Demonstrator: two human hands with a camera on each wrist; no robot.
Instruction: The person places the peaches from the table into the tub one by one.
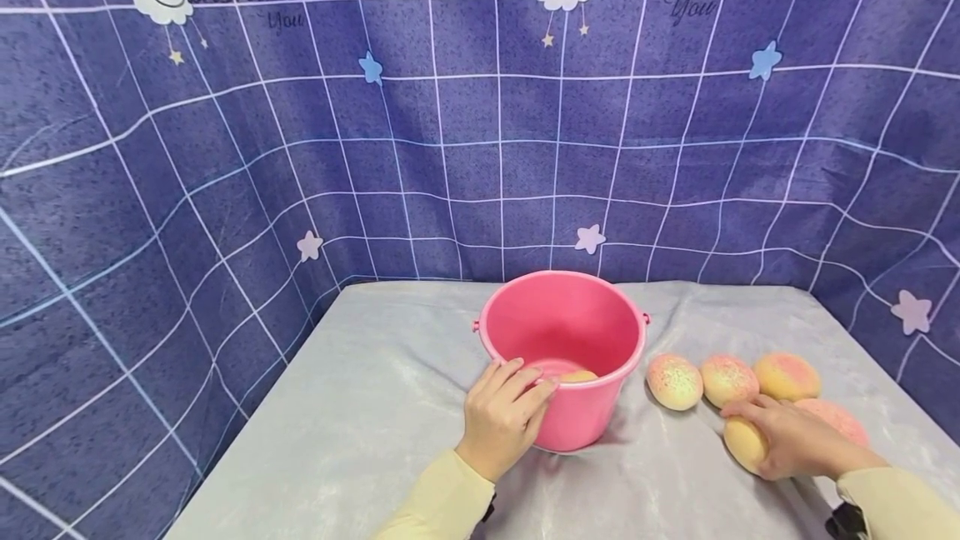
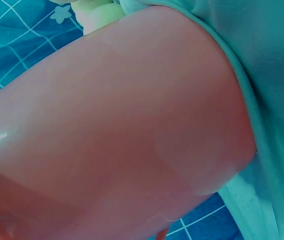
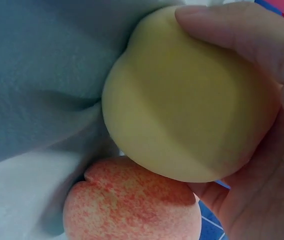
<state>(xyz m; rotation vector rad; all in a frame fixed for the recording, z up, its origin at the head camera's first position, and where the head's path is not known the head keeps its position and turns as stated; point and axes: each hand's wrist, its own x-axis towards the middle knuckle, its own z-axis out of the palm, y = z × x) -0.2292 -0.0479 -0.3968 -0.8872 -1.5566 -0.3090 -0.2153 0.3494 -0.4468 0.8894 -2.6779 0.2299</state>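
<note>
A pink bucket point(image 1: 581, 419) stands upright on the cloth-covered table, with part of a yellow peach point(image 1: 577, 376) showing inside it. My left hand point(image 1: 501, 422) grips the near left of its rim, fingers hooked over the edge. The bucket's outer wall point(image 2: 122, 115) fills most of the left wrist view. To the right, my right hand point(image 1: 798, 440) holds a yellow peach point(image 3: 182, 100), the thumb on one side and the fingers on the other. Right beside that peach lies a red-speckled peach point(image 3: 132, 205), seen in the right wrist view.
Right of the bucket lie a speckled pale peach point(image 1: 675, 382), a pinkish one point(image 1: 726, 378) and a yellow-pink one point(image 1: 789, 377). Another pink peach point(image 1: 834, 419) is partly behind my right hand. A blue gridded curtain point(image 1: 465, 123) hangs around the grey table cloth point(image 1: 360, 407).
</note>
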